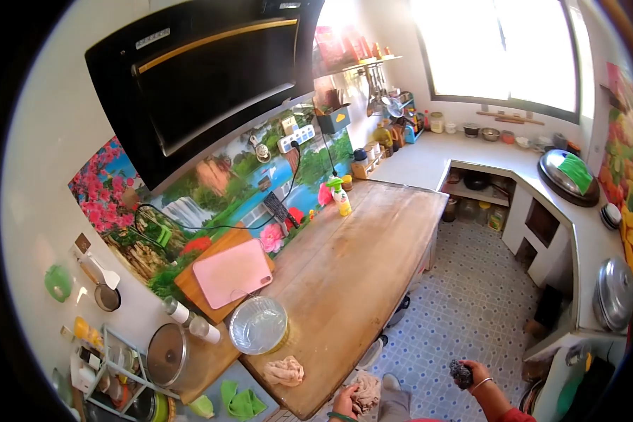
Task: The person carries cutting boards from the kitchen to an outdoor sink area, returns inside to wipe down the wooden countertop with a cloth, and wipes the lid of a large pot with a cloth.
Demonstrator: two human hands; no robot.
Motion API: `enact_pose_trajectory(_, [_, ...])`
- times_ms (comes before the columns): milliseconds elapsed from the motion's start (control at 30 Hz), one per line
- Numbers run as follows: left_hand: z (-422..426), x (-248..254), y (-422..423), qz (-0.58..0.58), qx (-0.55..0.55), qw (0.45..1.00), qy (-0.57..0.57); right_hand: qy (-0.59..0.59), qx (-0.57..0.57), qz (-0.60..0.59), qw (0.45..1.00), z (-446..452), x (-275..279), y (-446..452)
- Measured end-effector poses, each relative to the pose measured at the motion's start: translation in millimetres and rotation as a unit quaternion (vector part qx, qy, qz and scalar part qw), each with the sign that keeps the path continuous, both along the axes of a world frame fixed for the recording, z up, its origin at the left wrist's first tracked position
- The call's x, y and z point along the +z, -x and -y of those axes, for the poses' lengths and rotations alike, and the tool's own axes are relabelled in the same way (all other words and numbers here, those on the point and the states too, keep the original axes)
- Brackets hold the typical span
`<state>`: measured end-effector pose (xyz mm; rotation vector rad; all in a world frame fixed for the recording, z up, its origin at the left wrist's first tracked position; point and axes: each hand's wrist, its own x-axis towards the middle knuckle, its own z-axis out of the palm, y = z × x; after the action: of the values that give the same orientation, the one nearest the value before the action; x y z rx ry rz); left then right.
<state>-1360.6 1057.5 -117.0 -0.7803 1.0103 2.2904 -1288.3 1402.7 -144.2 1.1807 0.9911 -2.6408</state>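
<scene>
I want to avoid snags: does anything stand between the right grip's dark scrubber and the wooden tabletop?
Nothing visible blocks the dark scrubber in the right grip from the wooden tabletop. Only toward the near corner does the left grip, holding a crumpled cloth, come between.

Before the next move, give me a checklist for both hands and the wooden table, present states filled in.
1. Left hand has its cloth: ok.
2. Right hand grips the dark scrubber: ok.
3. Scrubber wet: cannot tell.
4. Spray bottle upright: ok.
5. Wooden table clear of the bowl: not ok, it stands there.
6. Second cloth off the table: not ok, lies crumpled on it.
</scene>
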Motion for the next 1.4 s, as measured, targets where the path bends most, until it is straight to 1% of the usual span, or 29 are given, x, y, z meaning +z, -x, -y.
enact_pose_trajectory(67, [0,-14,36,-0.019,0.016,1.0,0.001,0.05,0.006,-0.004,0.999,4,-16,41])
enact_pose_trajectory(100, [-6,-10,56,-0.039,0.027,0.999,-0.002,0.085,0.041,0.006,0.996,-8,-53,58])
enact_pose_trajectory(133, [-14,-1,81,-0.062,0.04,0.997,-0.007,0.076,0.054,0.009,0.996,-15,-49,81])
enact_pose_trajectory(167, [-12,4,104,-0.028,0.03,0.999,0.031,0.083,0.049,0.027,0.995,-15,-49,97])
enact_pose_trajectory(200, [-16,-7,122,-0.016,0.046,0.998,0.025,0.085,0.045,0.052,0.994,-20,-38,109])
enact_pose_trajectory(267, [-19,-34,170,-0.015,-0.004,0.998,0.058,0.054,0.038,0.065,0.996,-31,-22,151])
enact_pose_trajectory(367, [-52,-1,239,-0.026,0.013,0.998,0.062,-0.014,0.004,0.039,0.999,-51,3,229])
enact_pose_trajectory(400, [-67,16,259,0.002,-0.016,0.994,0.105,-0.015,-0.023,-0.009,1.0,-64,-6,252])
enact_pose_trajectory(433, [-60,26,265,-0.009,-0.02,0.997,0.072,-0.02,-0.031,-0.01,0.999,-55,-27,255])
enact_pose_trajectory(467, [-72,42,272,-0.013,-0.015,1.0,0.021,-0.044,-0.031,-0.005,0.999,-71,-18,264])
enact_pose_trajectory(500, [-72,36,290,-0.013,-0.018,0.997,0.078,-0.038,-0.018,-0.005,0.999,-68,-27,286])
enact_pose_trajectory(567, [-80,-24,311,-0.007,0.006,0.995,0.097,-0.113,-0.011,0.01,0.993,-77,-30,323])
enact_pose_trajectory(600, [-81,-43,321,-0.004,0.017,0.993,0.118,-0.113,0.004,0.009,0.994,-82,-29,347])
enact_pose_trajectory(633, [-87,-27,329,0.015,0.039,0.991,0.13,-0.156,0.015,-0.001,0.988,-90,-24,368])
enact_pose_trajectory(733, [-87,-37,349,0.008,0.052,0.99,0.127,-0.276,0.053,-0.055,0.958,-128,-29,449])
enact_pose_trajectory(800, [-87,-45,362,0.034,0.101,0.984,0.142,-0.342,0.095,-0.081,0.931,-139,-39,513])
enact_pose_trajectory(867, [-89,-51,373,-0.003,0.155,0.98,0.122,-0.326,0.128,-0.118,0.929,-139,-23,578])
enact_pose_trajectory(900, [-94,-44,381,-0.021,0.218,0.969,0.112,-0.309,0.144,-0.145,0.929,-134,-12,605])
enact_pose_trajectory(933, [-99,-45,381,-0.015,0.231,0.966,0.118,-0.291,0.159,-0.167,0.929,-130,-13,624])
enact_pose_trajectory(1000, [-106,-38,391,0.004,0.271,0.947,0.175,-0.285,0.227,-0.185,0.913,-122,-5,667])
enact_pose_trajectory(1033, [-109,-43,395,0.007,0.283,0.943,0.176,-0.281,0.239,-0.188,0.91,-126,-30,687])
enact_pose_trajectory(1100, [-115,-58,396,-0.017,0.293,0.917,0.27,-0.414,0.241,-0.113,0.871,-139,-99,725])
enact_pose_trajectory(1133, [-118,-59,394,-0.012,0.302,0.915,0.266,-0.417,0.251,-0.114,0.866,-128,-71,730])
enact_pose_trajectory(1167, [-118,-64,390,-0.017,0.285,0.903,0.321,-0.702,0.233,-0.186,0.647,-112,-49,732])
enact_pose_trajectory(1233, [-109,-96,379,-0.029,0.247,0.877,0.411,-0.842,0.228,-0.284,0.398,-60,0,736])
enact_pose_trajectory(1267, [-106,-117,372,-0.027,0.249,0.878,0.409,-0.79,0.279,-0.327,0.438,-37,13,739])
enact_pose_trajectory(1333, [-100,-120,362,-0.004,0.245,0.864,0.441,-0.668,0.378,-0.392,0.507,10,33,744])
enact_pose_trajectory(1367, [-100,-84,367,0.01,0.207,0.841,0.501,-0.633,0.399,-0.404,0.526,38,39,745])
enact_pose_trajectory(1400, [-94,-84,365,0.009,0.207,0.842,0.499,-0.597,0.418,-0.415,0.544,67,45,745])
